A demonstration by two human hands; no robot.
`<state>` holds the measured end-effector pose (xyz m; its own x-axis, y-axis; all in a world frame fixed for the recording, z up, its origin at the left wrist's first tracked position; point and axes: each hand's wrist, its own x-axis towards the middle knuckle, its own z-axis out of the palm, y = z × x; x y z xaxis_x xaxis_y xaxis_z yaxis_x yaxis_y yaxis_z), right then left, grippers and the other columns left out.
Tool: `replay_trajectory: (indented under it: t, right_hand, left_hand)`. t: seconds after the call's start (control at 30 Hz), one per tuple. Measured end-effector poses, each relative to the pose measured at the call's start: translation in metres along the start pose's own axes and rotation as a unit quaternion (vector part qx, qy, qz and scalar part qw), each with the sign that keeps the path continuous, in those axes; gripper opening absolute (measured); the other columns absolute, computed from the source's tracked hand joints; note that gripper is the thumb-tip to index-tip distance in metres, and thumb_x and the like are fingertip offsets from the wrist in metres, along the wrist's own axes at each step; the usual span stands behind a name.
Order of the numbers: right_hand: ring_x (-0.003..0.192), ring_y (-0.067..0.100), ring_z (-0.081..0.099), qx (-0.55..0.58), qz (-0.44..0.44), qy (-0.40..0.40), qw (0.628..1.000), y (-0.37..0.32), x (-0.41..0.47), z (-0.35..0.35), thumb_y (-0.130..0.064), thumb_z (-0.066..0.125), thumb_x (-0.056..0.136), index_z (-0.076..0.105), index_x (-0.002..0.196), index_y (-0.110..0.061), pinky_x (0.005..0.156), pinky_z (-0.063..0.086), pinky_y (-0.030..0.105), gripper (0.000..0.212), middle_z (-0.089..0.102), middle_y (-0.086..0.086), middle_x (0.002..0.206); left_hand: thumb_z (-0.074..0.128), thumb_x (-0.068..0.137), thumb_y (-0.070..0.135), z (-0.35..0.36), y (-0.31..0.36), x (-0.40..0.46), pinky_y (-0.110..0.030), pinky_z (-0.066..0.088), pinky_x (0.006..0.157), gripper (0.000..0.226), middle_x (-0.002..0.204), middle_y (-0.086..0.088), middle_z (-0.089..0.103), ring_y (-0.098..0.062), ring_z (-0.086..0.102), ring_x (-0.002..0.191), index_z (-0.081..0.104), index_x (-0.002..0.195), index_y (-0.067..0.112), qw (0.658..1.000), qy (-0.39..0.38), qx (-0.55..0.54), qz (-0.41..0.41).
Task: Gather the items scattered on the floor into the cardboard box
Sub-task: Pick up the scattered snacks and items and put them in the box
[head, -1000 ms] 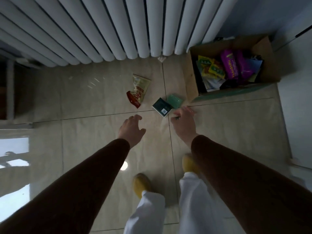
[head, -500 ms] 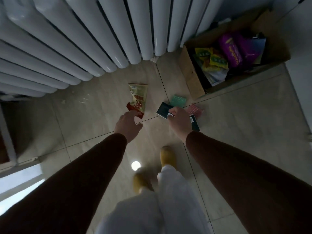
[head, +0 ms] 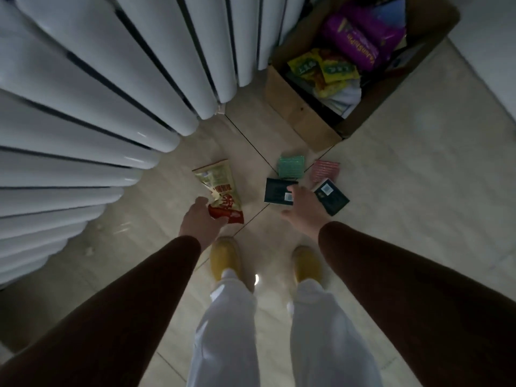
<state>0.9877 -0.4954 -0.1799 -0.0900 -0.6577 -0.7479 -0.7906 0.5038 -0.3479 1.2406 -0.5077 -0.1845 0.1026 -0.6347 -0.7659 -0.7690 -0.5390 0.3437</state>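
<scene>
The cardboard box (head: 303,114) stands open at the upper right, holding purple and yellow packets. On the tiles in front of it lie a green packet (head: 291,166), a pink packet (head: 325,170) and two dark packets, one on the left (head: 276,191) and one on the right (head: 335,202). My right hand (head: 304,216) hovers with fingers spread between the two dark packets, its fingertips over the left one's edge. A cream-and-red snack packet (head: 220,185) lies further left. My left hand (head: 199,222) has its fingers curled around the packet's red lower end.
A white column radiator (head: 111,79) fills the left and top, its lower ends close above the snack packet. My feet in yellow shoes (head: 226,256) stand just behind the items. A white wall or cabinet (head: 497,51) borders the box on the right.
The view has moved closer over the items. My left hand has reached the snack packet and closed on its end. My right hand has opened and sits between the dark packets.
</scene>
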Motion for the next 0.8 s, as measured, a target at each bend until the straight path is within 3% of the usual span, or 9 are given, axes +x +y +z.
replay_trajectory:
  t: [0.17,0.33,0.47,0.6,0.7,0.8]
  right_hand:
    - [0.131,0.032,0.047,-0.083,0.009,0.004,0.996,0.018,0.063,0.031,-0.028,0.071,0.091,0.039,0.148,-0.011,0.109,0.043,0.046,0.068,0.049,0.014,0.143]
    - [0.135,0.032,0.042,-0.146,-0.001,0.048,0.988,0.036,0.131,0.068,-0.031,0.073,0.090,0.031,0.153,-0.013,0.108,0.044,0.047,0.078,0.042,0.011,0.148]
    - [0.135,0.031,0.042,-0.214,-0.012,0.040,0.976,0.056,0.179,0.106,-0.039,0.078,0.083,0.032,0.152,-0.014,0.106,0.042,0.047,0.087,0.043,0.010,0.147]
    - [0.128,0.031,0.047,-0.259,-0.001,0.068,0.963,0.075,0.205,0.142,-0.045,0.084,0.071,0.035,0.146,-0.020,0.098,0.037,0.050,0.093,0.051,0.007,0.139]
    - [0.120,0.033,0.050,-0.235,0.027,0.080,0.968,0.084,0.205,0.148,-0.052,0.087,0.060,0.041,0.139,-0.020,0.096,0.035,0.048,0.097,0.058,0.009,0.132]
    - [0.116,0.031,0.049,-0.156,0.048,0.052,0.985,0.101,0.190,0.142,-0.062,0.080,0.066,0.055,0.128,-0.017,0.095,0.036,0.044,0.081,0.062,0.009,0.123]
  left_hand:
    - [0.078,0.082,0.040,0.017,-0.026,0.076,-0.044,0.046,0.103,0.083,0.145,-0.017,0.049,-0.033,0.052,0.127,0.034,0.146,0.009,0.996,-0.017,-0.054,-0.067]
    - [0.075,0.079,0.056,0.052,-0.044,0.155,-0.034,0.041,0.087,0.098,0.143,-0.019,0.050,-0.034,0.052,0.125,0.031,0.147,0.001,0.990,-0.010,-0.066,-0.124]
    - [0.079,0.069,0.062,0.079,-0.055,0.220,-0.040,0.050,0.093,0.106,0.137,-0.017,0.057,-0.032,0.058,0.119,0.039,0.143,-0.002,0.981,-0.014,-0.086,-0.172]
    - [0.088,0.068,0.044,0.111,-0.060,0.245,-0.043,0.041,0.107,0.114,0.143,-0.018,0.050,-0.035,0.051,0.129,0.018,0.150,0.004,0.995,-0.005,-0.014,-0.103]
    - [0.086,0.072,0.034,0.125,-0.055,0.239,-0.046,0.046,0.100,0.102,0.134,-0.023,0.055,-0.042,0.056,0.120,0.018,0.145,0.012,0.993,-0.021,0.107,-0.035]
    - [0.076,0.079,0.024,0.127,-0.039,0.223,-0.049,0.050,0.092,0.082,0.123,-0.014,0.064,-0.037,0.064,0.107,0.019,0.138,0.023,0.989,-0.040,0.136,0.040]
